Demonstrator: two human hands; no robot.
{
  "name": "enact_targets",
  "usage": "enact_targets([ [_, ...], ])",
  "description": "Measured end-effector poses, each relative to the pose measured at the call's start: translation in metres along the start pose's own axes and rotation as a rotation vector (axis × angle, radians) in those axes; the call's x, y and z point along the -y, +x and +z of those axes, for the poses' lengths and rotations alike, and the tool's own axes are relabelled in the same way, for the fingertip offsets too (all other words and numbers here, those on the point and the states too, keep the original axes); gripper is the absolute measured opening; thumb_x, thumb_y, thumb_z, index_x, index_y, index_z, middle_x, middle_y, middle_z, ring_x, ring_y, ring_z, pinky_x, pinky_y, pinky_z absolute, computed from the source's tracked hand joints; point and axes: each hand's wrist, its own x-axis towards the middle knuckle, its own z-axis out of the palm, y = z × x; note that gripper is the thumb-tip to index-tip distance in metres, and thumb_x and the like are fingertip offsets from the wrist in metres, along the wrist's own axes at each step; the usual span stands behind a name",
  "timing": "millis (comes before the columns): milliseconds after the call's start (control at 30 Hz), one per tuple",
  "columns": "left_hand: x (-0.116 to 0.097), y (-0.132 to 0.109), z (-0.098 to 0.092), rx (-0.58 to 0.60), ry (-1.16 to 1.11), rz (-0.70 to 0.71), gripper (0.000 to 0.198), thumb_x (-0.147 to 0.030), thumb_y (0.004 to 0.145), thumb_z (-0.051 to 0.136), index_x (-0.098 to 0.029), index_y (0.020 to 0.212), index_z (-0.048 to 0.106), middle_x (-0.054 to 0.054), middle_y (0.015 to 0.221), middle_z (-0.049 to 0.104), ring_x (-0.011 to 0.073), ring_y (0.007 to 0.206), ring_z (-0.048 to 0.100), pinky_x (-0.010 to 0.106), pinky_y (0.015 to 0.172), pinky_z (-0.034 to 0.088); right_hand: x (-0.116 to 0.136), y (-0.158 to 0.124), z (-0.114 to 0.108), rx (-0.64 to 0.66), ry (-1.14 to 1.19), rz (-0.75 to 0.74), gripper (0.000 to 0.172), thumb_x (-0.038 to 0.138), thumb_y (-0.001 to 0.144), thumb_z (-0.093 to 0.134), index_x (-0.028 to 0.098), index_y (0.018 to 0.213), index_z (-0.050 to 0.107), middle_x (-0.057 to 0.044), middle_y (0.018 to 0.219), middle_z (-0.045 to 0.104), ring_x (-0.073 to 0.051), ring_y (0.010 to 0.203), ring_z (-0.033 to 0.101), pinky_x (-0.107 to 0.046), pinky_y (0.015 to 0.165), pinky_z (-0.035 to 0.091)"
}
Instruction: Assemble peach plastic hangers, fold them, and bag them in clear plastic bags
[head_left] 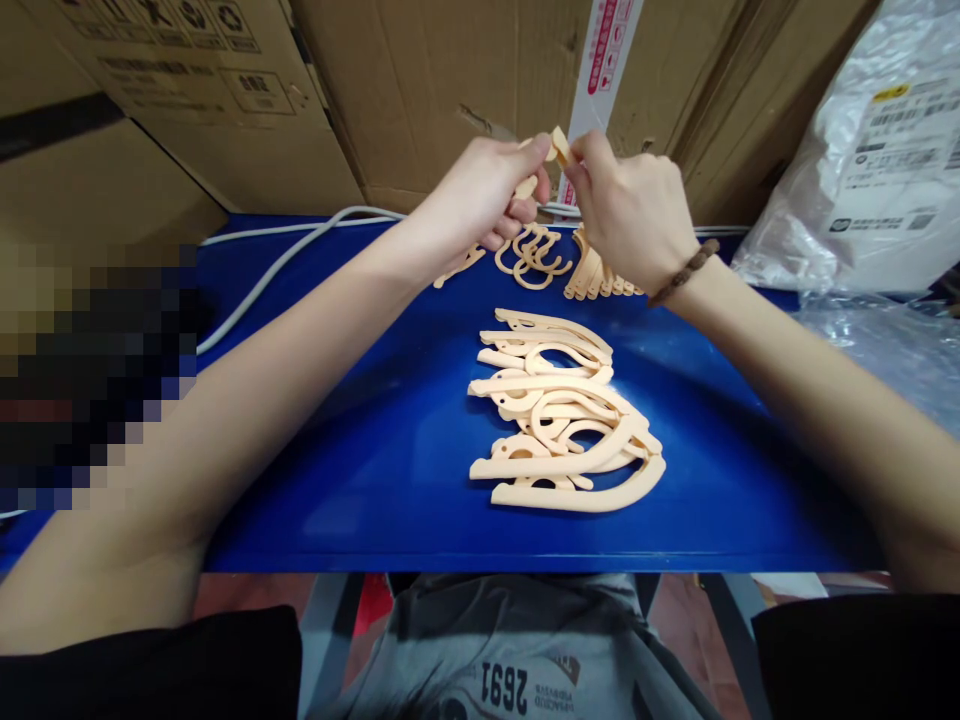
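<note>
Above the far side of the table, my left hand (pixel 499 190) is closed on a beige plastic hanger piece (pixel 526 187), mostly covered by the fingers. Close beside it, my right hand (pixel 626 200) pinches a beige plastic hanger arm (pixel 560 146), of which only an end shows between the hands. The two pieces meet or nearly meet there; I cannot tell whether they are joined. Below the hands lies a pile of folded beige hangers (pixel 562 440). Behind it are loose hanger hooks (pixel 534 255) and a row of hanger arms (pixel 596 280), partly hidden by my right hand.
The blue table (pixel 360 480) is backed by large cardboard boxes (pixel 450 90). A white cable (pixel 277 265) runs along the left rear. A white plastic parcel (pixel 862 170) with a label stands at the right, with clear plastic wrap (pixel 885 340) before it.
</note>
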Motion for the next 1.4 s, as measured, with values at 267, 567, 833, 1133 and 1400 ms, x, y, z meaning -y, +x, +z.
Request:
enact_targets([
  [267, 0.004, 0.003, -0.036, -0.256, 0.338, 0.150, 0.046, -0.032, 0.105, 0.043, -0.019, 0.064, 0.058, 0.004, 0.067, 0.057, 0.0131, 0.060, 0.050, 0.024, 0.056, 0.036, -0.027, 0.021, 0.000, 0.047, 0.499, 0.284, 0.036, 0.042, 0.093, 0.036, 0.026, 0.087, 0.068, -0.008, 0.073, 0.069, -0.027, 0.067, 0.065, -0.039, 0.060, 0.052],
  [567, 0.059, 0.013, -0.118, -0.214, 0.337, -0.276, 0.007, -0.021, 0.085, 0.068, -0.018, 0.079, 0.069, 0.003, 0.077, 0.063, 0.0114, 0.070, 0.047, 0.027, 0.064, 0.035, -0.070, -0.006, -0.001, -0.189, 0.180, 0.067, 0.025, 0.043, 0.097, 0.044, 0.030, 0.113, 0.059, -0.005, 0.106, 0.073, -0.024, 0.093, 0.065, -0.037, 0.083, 0.044],
  [833, 0.078, 0.011, -0.107, -0.282, 0.547, -0.180, 0.050, -0.067, 0.071, 0.078, -0.020, 0.066, 0.061, 0.002, 0.060, 0.053, 0.0149, 0.073, 0.039, 0.031, 0.064, 0.025, -0.069, -0.042, 0.020, 0.040, -0.090, -0.058, 0.029, 0.027, 0.088, 0.050, 0.020, 0.112, 0.065, -0.015, 0.113, 0.072, -0.033, 0.104, 0.065, -0.041, 0.078, 0.043],
  [1133, 0.063, -0.011, -0.115, -0.172, 0.666, -0.182, 0.064, -0.073, 0.068, 0.077, -0.020, 0.099, 0.061, 0.007, 0.091, 0.067, 0.0210, 0.081, 0.054, 0.032, 0.067, 0.039, -0.071, -0.049, 0.028, 0.070, -0.025, -0.108, 0.032, 0.026, 0.088, 0.045, 0.028, 0.111, 0.067, -0.009, 0.118, 0.072, -0.029, 0.101, 0.065, -0.041, 0.078, 0.046],
  [1400, 0.079, -0.040, -0.127, 0.018, 0.853, -0.264, 0.072, -0.067, 0.060, 0.082, -0.023, 0.114, 0.063, 0.008, 0.113, 0.065, 0.0276, 0.090, 0.063, 0.037, 0.078, 0.048, -0.068, -0.053, 0.031, 0.092, -0.063, -0.199, 0.033, 0.023, 0.094, 0.040, 0.021, 0.110, 0.069, -0.012, 0.116, 0.072, -0.029, 0.101, 0.067, -0.038, 0.076, 0.047],
])
